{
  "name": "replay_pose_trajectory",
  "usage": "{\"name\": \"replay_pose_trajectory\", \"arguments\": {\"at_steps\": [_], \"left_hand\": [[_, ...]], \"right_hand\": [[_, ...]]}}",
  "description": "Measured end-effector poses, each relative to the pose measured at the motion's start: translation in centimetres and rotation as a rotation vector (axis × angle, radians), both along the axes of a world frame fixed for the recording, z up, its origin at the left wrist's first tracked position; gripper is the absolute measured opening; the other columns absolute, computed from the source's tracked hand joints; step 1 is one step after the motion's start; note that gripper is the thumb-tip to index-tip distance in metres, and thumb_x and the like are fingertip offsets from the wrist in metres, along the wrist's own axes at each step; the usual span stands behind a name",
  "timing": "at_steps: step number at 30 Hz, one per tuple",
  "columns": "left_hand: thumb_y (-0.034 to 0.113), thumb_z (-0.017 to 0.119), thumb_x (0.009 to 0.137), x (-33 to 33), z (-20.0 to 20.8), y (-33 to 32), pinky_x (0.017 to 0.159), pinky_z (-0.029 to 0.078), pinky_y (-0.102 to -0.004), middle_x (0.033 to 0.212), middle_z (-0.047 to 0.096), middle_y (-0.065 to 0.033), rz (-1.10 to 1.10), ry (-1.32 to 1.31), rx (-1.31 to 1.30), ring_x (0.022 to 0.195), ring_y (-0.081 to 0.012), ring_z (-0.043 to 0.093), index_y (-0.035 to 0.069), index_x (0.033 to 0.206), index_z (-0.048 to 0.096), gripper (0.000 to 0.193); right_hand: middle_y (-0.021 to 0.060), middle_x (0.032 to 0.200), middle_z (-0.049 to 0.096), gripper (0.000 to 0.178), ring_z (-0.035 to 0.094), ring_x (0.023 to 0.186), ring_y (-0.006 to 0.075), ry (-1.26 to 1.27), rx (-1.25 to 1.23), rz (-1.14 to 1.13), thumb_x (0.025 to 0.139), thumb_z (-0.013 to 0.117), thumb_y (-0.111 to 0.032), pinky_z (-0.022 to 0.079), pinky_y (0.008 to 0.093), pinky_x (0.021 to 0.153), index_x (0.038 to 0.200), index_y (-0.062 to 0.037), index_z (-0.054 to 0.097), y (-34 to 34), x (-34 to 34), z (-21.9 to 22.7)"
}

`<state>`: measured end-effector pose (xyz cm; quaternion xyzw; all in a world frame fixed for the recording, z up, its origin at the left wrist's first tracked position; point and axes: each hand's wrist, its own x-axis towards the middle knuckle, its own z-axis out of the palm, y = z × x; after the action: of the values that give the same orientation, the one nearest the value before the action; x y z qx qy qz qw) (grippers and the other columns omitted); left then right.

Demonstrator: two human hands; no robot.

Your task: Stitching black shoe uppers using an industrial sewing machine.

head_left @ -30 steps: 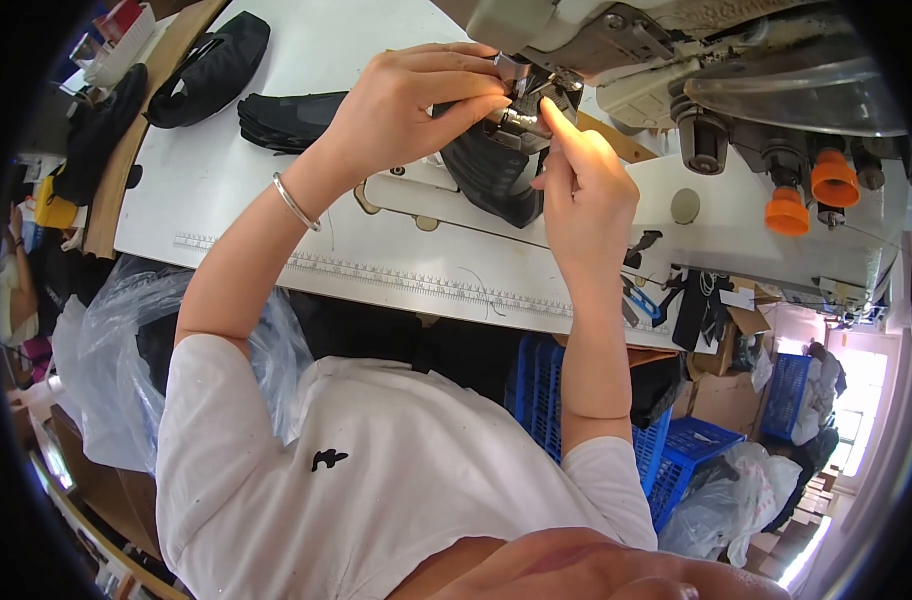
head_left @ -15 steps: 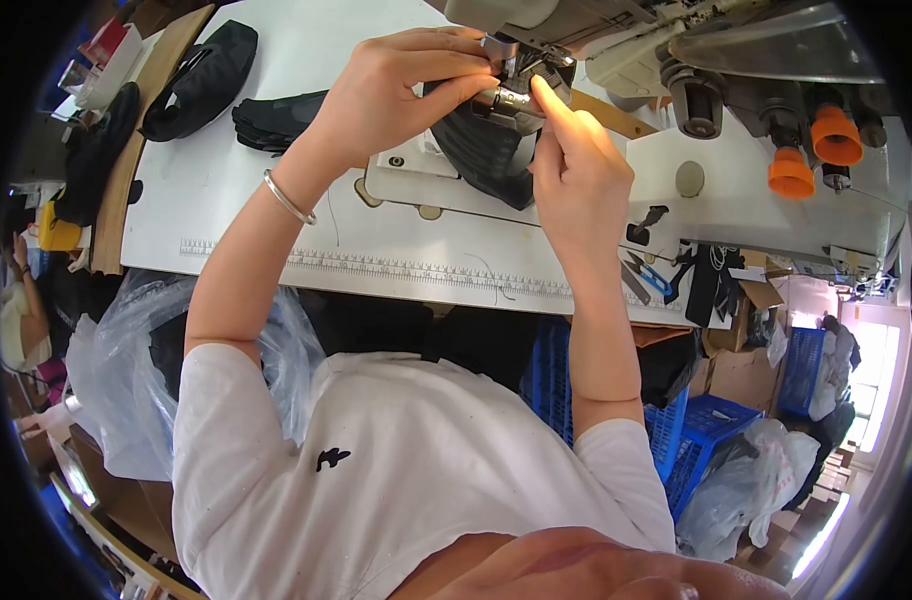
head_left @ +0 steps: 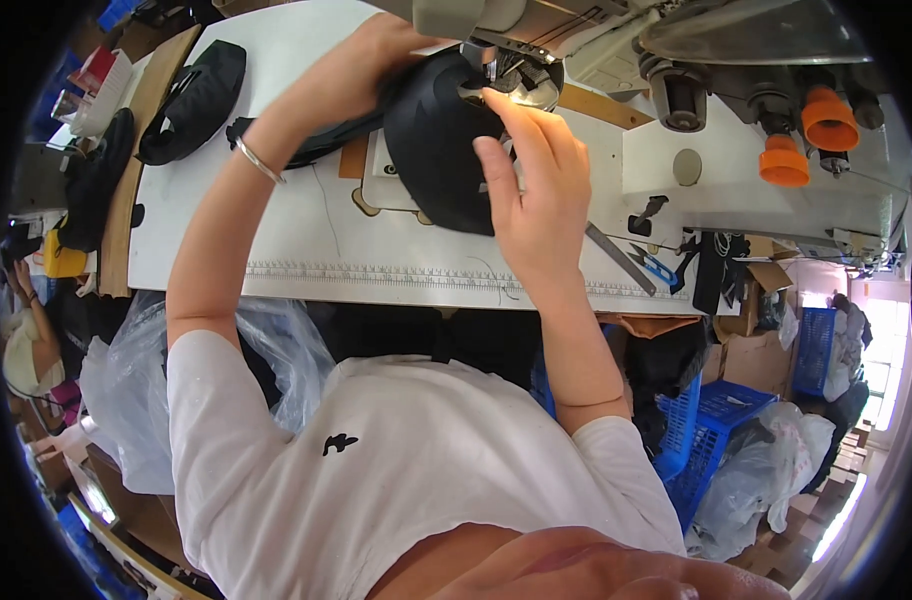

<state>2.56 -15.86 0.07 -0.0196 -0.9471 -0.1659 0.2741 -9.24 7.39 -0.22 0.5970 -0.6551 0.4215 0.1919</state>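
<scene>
A black shoe upper (head_left: 438, 150) lies raised and spread at the sewing machine's needle area (head_left: 491, 65). My left hand (head_left: 381, 55) grips its far left edge, with most of the fingers hidden behind the fabric and the machine head. My right hand (head_left: 544, 175) is open at the upper's right side. Its index finger reaches to the lit spot just beneath the presser area, while the thumb stands apart, close to the black material. Further black pieces (head_left: 331, 140) lie on the table under my left forearm.
A black shoe upper (head_left: 194, 100) lies at the table's left, by a wooden board (head_left: 141, 150). Blue-handled snips (head_left: 654, 265) and a metal strip (head_left: 621, 258) lie at the right. Orange-capped parts (head_left: 829, 122) hang from the machine. A printed ruler (head_left: 376, 272) runs along the front edge.
The upper has been turned and lifted, now showing a broad black surface. My left hand has moved left and away; my right hand has shifted slightly left and down, its thumb opened out.
</scene>
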Motion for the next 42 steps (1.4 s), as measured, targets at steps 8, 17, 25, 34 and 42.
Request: {"name": "replay_pose_trajectory", "arguments": {"at_steps": [8, 17, 25, 34, 42], "left_hand": [[0.003, 0.068, 0.079, 1.9, 0.6, 3.3, 0.120, 0.035, -0.0494, 0.136, 0.066, -0.0058, 0.112, 0.191, -0.268, 0.127, -0.0271, 0.059, 0.014, 0.136, 0.065, 0.058], [0.009, 0.083, 0.074, 0.0, -0.7, 6.1, 0.093, 0.059, -0.0410, 0.117, 0.070, -0.0092, -0.019, 0.499, -0.106, 0.112, -0.0309, 0.068, 0.005, 0.113, 0.075, 0.040], [0.005, 0.069, 0.071, 0.1, -0.6, 7.8, 0.094, 0.060, -0.0412, 0.113, 0.070, -0.0110, 0.199, 0.497, -0.416, 0.110, -0.0291, 0.069, 0.000, 0.108, 0.074, 0.038], [0.006, 0.069, 0.074, -0.2, -0.4, 8.5, 0.097, 0.060, -0.0424, 0.110, 0.067, -0.0110, 0.228, 0.498, -0.444, 0.108, -0.0281, 0.068, -0.002, 0.105, 0.073, 0.032], [0.006, 0.069, 0.074, 0.0, -0.3, 8.4, 0.096, 0.060, -0.0417, 0.109, 0.067, -0.0104, 0.217, 0.486, -0.420, 0.108, -0.0272, 0.068, -0.001, 0.104, 0.073, 0.031]], "right_hand": [[-0.0006, 0.100, 0.064, 0.041, 0.057, 0.094, 0.0201, -0.319, 0.115, 0.126, 0.090, 0.076, -0.019, 0.039, 0.0390, 0.091, 0.130, -0.0213, 0.069, 0.1, 0.1, 1.0], [-0.0023, 0.083, 0.060, 0.032, 0.053, 0.088, 0.0186, 0.038, 0.156, 0.057, 0.088, 0.076, -0.011, 0.041, 0.0320, 0.087, 0.117, -0.0213, 0.080, 0.6, -4.4, 2.5], [-0.0024, 0.075, 0.056, 0.027, 0.049, 0.082, 0.0169, -0.184, 0.212, 0.114, 0.089, 0.078, -0.015, 0.042, 0.0299, 0.076, 0.114, -0.0223, 0.082, 0.1, -4.8, 2.6], [-0.0026, 0.073, 0.055, 0.027, 0.048, 0.078, 0.0151, -0.225, 0.268, 0.120, 0.089, 0.077, -0.014, 0.041, 0.0292, 0.076, 0.114, -0.0214, 0.082, 0.2, -5.2, 3.1], [-0.0020, 0.073, 0.054, 0.029, 0.049, 0.079, 0.0161, -0.135, 0.233, 0.113, 0.087, 0.078, -0.014, 0.042, 0.0301, 0.075, 0.114, -0.0225, 0.082, 0.2, -5.2, 2.9]]}}
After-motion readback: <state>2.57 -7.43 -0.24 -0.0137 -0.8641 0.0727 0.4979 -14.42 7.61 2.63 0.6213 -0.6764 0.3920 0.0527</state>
